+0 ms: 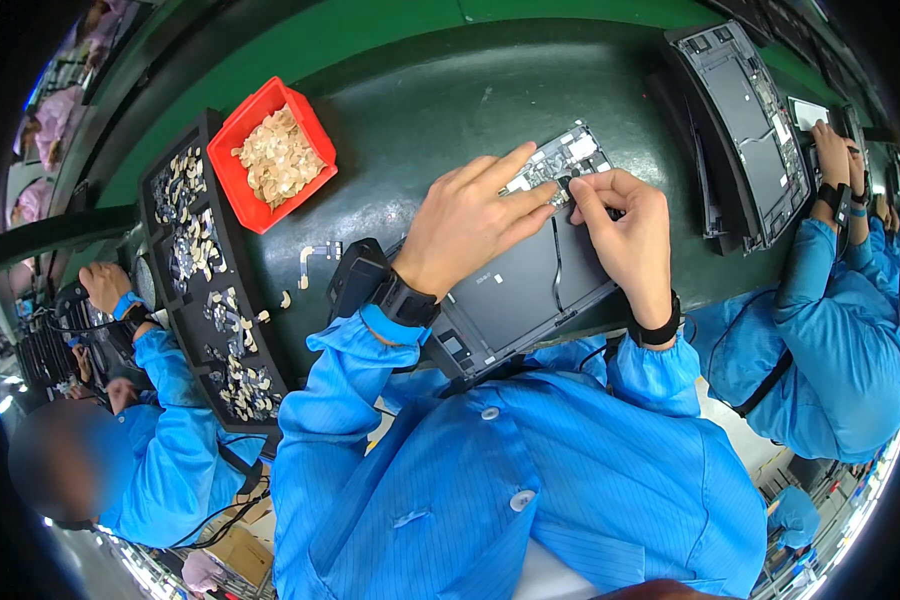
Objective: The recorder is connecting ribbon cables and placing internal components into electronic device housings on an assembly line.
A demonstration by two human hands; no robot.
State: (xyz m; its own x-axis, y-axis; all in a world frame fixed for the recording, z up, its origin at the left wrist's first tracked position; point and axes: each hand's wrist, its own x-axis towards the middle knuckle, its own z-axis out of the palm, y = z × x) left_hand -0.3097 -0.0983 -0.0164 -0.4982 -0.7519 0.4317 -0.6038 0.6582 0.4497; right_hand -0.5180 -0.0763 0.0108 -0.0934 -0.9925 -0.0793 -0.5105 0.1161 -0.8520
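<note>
An opened grey laptop chassis lies at an angle on the bench in front of me, its circuit board at the far end. My left hand rests over the board's near edge, fingers stretched and spread. At the board, the thumb and index finger of my right hand are pinched together. A small dark part shows at those fingertips, too small to make out. Between the hands, a thin black cable runs down the chassis toward me.
A red bin of small tan pieces stands at the far left, beside a black compartment tray of small flex parts. One loose flex cable lies nearby. More chassis are stacked at the right. Co-workers in blue sit on both sides.
</note>
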